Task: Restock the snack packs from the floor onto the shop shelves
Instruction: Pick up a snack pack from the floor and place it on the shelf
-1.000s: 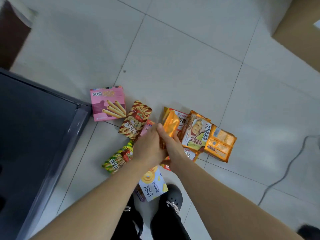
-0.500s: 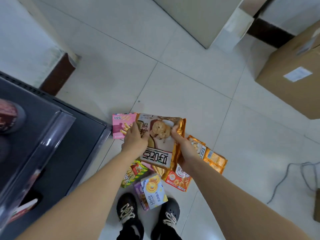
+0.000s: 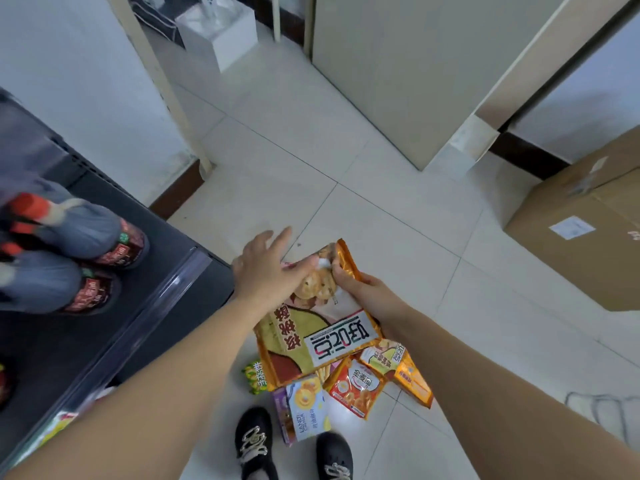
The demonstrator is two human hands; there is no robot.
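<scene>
The shelf (image 3: 104, 341) runs along your left, with bottles (image 3: 79, 258) on it. In front of you the big snack pack (image 3: 322, 323) is up off the floor (image 3: 381, 188), with your left hand (image 3: 266, 268) at its upper left corner and your right hand (image 3: 367, 292) on its right edge. Beneath it lie the smaller packs (image 3: 353, 386) (a small box (image 3: 306, 407) sits nearest), just ahead of your shoes (image 3: 254, 441). A cardboard carton (image 3: 588, 220) stands well off to your right.

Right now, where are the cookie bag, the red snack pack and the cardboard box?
cookie bag (image 3: 341, 341): head view, white label.
red snack pack (image 3: 353, 389): head view, front face.
cardboard box (image 3: 595, 258): head view, below its sticker.
</scene>
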